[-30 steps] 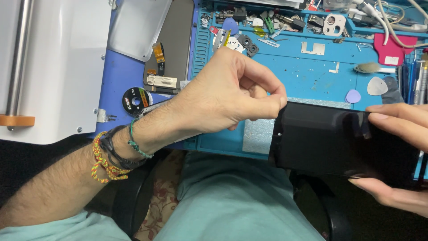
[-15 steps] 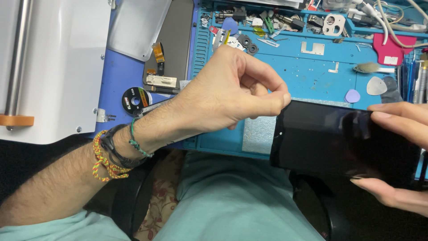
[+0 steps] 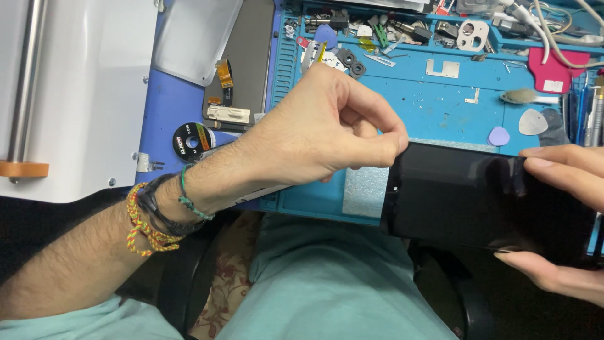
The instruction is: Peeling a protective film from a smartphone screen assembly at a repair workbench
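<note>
My left hand (image 3: 314, 135) comes in from the lower left, forearm slanting up across my lap, wrist bent so the knuckles arch upward. Its fingers (image 3: 377, 148) are curled together, thumb pressed against the forefinger, pinching the upper left corner of the black screen panel (image 3: 465, 195). Braided bracelets (image 3: 151, 217) sit on that wrist, yellow and red, black, and green.

My right hand (image 3: 563, 220) enters from the right edge and grips the panel's other end: the upper fingers lie flat along its top right edge, and the lower ones cup it from underneath, so the panel is clamped between them. The panel is held flat and level in the air, dark glass facing up, over the near edge of the blue mat (image 3: 434, 107) and partly over my lap.

Beyond the panel, on the mat, lie a small lilac pick (image 3: 499, 135) and a white pick (image 3: 532, 123) just beside it. Farther from the panel, along the mat's far rim, small parts and tools are scattered in the tray slots (image 3: 377, 31). To the left of the panel, past my left hand, a black roll of tape (image 3: 190, 141) rests on the worktop (image 3: 167, 110), and a white machine (image 3: 75, 94) stands farther left.
</note>
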